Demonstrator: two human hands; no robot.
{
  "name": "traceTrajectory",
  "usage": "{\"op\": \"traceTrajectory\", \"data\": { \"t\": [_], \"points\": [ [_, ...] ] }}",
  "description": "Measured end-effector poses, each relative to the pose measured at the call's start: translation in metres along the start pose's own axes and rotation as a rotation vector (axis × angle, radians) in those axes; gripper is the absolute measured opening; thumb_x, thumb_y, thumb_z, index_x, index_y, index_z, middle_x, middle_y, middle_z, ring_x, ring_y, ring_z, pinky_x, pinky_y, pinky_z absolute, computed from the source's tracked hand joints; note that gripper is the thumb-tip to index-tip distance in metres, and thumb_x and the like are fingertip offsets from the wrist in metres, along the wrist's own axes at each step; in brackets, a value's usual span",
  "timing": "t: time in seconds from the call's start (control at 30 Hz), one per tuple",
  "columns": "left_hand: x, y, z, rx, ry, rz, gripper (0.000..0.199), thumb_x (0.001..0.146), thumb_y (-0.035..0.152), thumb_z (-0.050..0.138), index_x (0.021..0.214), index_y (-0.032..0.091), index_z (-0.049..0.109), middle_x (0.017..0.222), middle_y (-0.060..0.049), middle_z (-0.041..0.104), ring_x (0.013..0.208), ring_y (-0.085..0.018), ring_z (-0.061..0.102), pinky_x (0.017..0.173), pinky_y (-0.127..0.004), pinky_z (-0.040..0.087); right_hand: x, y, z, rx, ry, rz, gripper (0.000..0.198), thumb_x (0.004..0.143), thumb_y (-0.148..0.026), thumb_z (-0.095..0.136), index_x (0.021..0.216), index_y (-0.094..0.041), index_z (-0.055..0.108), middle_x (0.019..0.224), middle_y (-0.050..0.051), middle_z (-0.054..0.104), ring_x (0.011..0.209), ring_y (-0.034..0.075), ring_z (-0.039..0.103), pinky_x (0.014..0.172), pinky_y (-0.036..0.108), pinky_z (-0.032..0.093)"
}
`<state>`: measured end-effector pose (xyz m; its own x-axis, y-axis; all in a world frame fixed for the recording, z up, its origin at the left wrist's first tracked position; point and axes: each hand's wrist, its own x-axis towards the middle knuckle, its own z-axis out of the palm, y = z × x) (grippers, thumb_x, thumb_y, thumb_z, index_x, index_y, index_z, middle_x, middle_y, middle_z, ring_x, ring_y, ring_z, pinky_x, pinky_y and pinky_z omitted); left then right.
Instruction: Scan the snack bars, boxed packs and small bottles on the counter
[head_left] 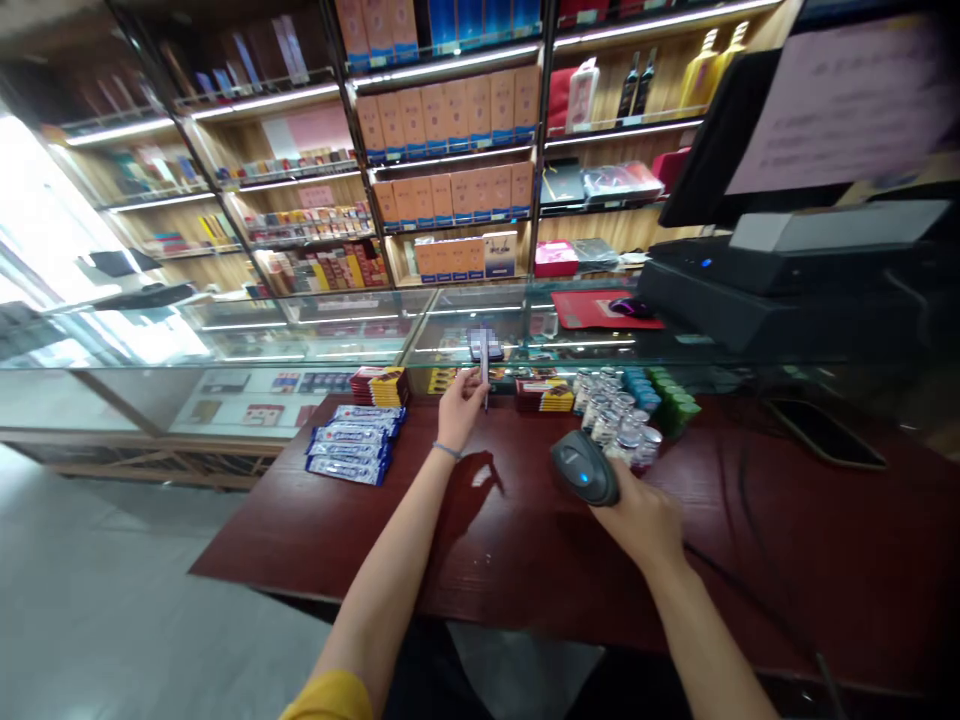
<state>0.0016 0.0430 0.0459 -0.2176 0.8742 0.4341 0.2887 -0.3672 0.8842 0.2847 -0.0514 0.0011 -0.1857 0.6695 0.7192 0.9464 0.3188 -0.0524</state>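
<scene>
At the left of the dark red surface, blue-and-white packets lie in a row, with a stack of red-and-yellow packs just beyond them. To the right of these, your left hand is stretched out in front of you, its fingers pinching a slim pale item that shows nearly edge-on beside the glass display case. The item's long axis runs up the view, roughly away from you; how steeply it tilts is hard to tell, and its far end is too blurred to read. Next comes the scanner, nearer to you, so the item lies ahead of it and to its left, with a gap between the two. The scanner's head points forward and somewhat left, roughly toward the item's side. Your right hand is closed around its grip, well apart from the item, with clear-topped containers just beyond. Farther right, a dark phone lies flat.
</scene>
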Motion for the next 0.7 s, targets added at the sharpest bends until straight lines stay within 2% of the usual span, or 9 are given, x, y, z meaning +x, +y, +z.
{"op": "traceTrajectory", "data": {
  "t": [0.1, 0.2, 0.33, 0.43, 0.53, 0.7],
  "points": [
    [0.002, 0.013, -0.047, 0.339, -0.004, 0.188, 0.031, 0.090, 0.031, 0.062, 0.119, 0.019, 0.064, 0.111, -0.009, 0.070, 0.099, -0.020, 0.067, 0.089, -0.031, 0.053, -0.003, 0.004, 0.005, -0.023, 0.034, -0.028, 0.027, 0.081, -0.036, 0.058, 0.100, -0.018, 0.065, 0.059, 0.002, 0.066, 0.051, 0.018, 0.059, 0.053, 0.028, 0.028],
    [-0.009, 0.012, -0.104, 0.690, -0.071, 0.295, 0.030, 0.094, 0.030, 0.057, 0.122, 0.022, 0.062, 0.118, -0.008, 0.067, 0.109, -0.021, 0.063, 0.096, -0.033, 0.049, -0.005, 0.007, 0.008, -0.027, 0.064, -0.028, 0.029, 0.080, -0.039, 0.059, 0.099, -0.018, 0.066, 0.057, 0.002, 0.064, 0.049, 0.019, 0.057, 0.052, 0.029, 0.026],
    [-0.025, -0.005, -0.180, 1.017, -0.125, 0.259, 0.030, 0.096, 0.031, 0.052, 0.124, 0.025, 0.061, 0.120, -0.008, 0.066, 0.109, -0.023, 0.063, 0.093, -0.032, 0.050, -0.004, 0.003, 0.010, -0.013, 0.114, -0.053, 0.026, 0.077, -0.037, 0.062, 0.095, -0.018, 0.066, 0.055, 0.002, 0.062, 0.049, 0.020, 0.057, 0.052, 0.030, 0.026],
    [-0.027, -0.021, -0.226, 1.181, -0.192, 0.198, 0.030, 0.096, 0.028, 0.052, 0.123, 0.027, 0.062, 0.120, -0.008, 0.066, 0.110, -0.022, 0.062, 0.094, -0.033, 0.049, -0.003, 0.000, 0.010, 0.027, 0.144, -0.124, 0.021, 0.078, -0.031, 0.062, 0.095, -0.018, 0.066, 0.057, 0.003, 0.063, 0.051, 0.018, 0.058, 0.054, 0.030, 0.030],
    [-0.024, -0.034, -0.253, 1.269, -0.273, 0.134, 0.028, 0.093, 0.025, 0.054, 0.118, 0.028, 0.064, 0.118, -0.007, 0.066, 0.107, -0.021, 0.063, 0.095, -0.033, 0.049, -0.002, 0.000, 0.011, 0.076, 0.141, -0.199, 0.018, 0.081, -0.030, 0.060, 0.095, -0.019, 0.067, 0.058, 0.004, 0.065, 0.051, 0.017, 0.059, 0.055, 0.031, 0.034],
    [-0.016, -0.047, -0.267, 1.305, -0.356, 0.048, 0.029, 0.089, 0.020, 0.055, 0.115, 0.028, 0.066, 0.116, -0.009, 0.067, 0.107, -0.023, 0.063, 0.095, -0.035, 0.049, -0.002, -0.002, 0.011, 0.084, 0.098, -0.201, 0.020, 0.080, -0.028, 0.062, 0.097, -0.018, 0.066, 0.068, 0.004, 0.071, 0.056, 0.017, 0.064, 0.058, 0.028, 0.039]
  ]
}}
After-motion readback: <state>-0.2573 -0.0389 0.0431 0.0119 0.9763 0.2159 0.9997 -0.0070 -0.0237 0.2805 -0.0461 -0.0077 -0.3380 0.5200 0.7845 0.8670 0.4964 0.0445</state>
